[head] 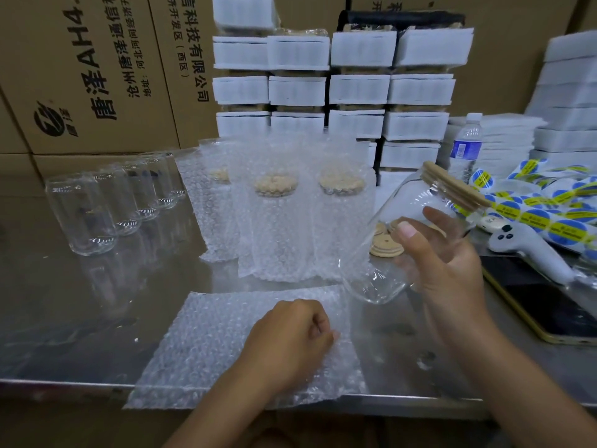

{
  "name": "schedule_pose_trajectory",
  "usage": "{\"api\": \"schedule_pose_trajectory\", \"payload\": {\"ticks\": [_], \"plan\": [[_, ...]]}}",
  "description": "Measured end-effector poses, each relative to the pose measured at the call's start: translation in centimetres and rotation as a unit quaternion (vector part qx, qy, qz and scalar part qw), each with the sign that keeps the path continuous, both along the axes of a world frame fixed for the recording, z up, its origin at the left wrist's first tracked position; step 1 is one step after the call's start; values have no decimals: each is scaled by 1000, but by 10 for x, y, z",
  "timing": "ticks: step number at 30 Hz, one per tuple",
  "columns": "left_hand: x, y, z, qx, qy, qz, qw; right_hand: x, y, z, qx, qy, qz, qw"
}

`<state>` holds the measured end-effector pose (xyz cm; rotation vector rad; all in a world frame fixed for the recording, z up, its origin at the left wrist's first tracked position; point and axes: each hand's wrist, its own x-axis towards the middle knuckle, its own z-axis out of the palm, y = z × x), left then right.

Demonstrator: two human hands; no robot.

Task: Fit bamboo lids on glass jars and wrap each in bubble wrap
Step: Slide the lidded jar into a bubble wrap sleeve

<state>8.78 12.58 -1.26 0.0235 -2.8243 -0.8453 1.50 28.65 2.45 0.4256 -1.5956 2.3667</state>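
Right hand: fingers and thumb wrapped round glass jar, held tilted above desk, bamboo lid fitted, pointing up-right. Left hand: fingers curled, pinching flat bubble wrap sheet at desk's front edge. Wrapped jars upright behind sheet; bare jars in a row far left; loose lids behind held jar

A steel surface runs across the view. Behind it stand brown cardboard boxes printed with Chinese text, and beside them a stack of white foam-wrapped packs. More white packs are piled at the far right. A blue-labelled bottle stands upright near them. Yellow-and-blue stickers lie heaped at the right, with a white handheld device just beside them and a dark-screened phone nearer.
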Motion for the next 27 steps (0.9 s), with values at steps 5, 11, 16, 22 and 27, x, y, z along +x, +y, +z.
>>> {"api": "schedule_pose_trajectory", "payload": {"ticks": [5, 11, 16, 22, 27], "plan": [[0, -4, -2, 17, -8, -11, 1000, 2, 2, 4, 1, 5, -4, 1000], [1, -7, -3, -8, -1, 1, 1000, 11, 5, 11, 1, 17, 8, 1000], [3, -12, -3, 95, 2, -9, 995, 17, 5, 17, -28, 8, 26, 999], [7, -14, 12, 326, 36, -23, 944, 19, 2, 16, -74, -51, 109, 990], [11, -19, 19, 398, 72, -4, 914, 19, -3, 9, -54, -64, 118, 989]]}}
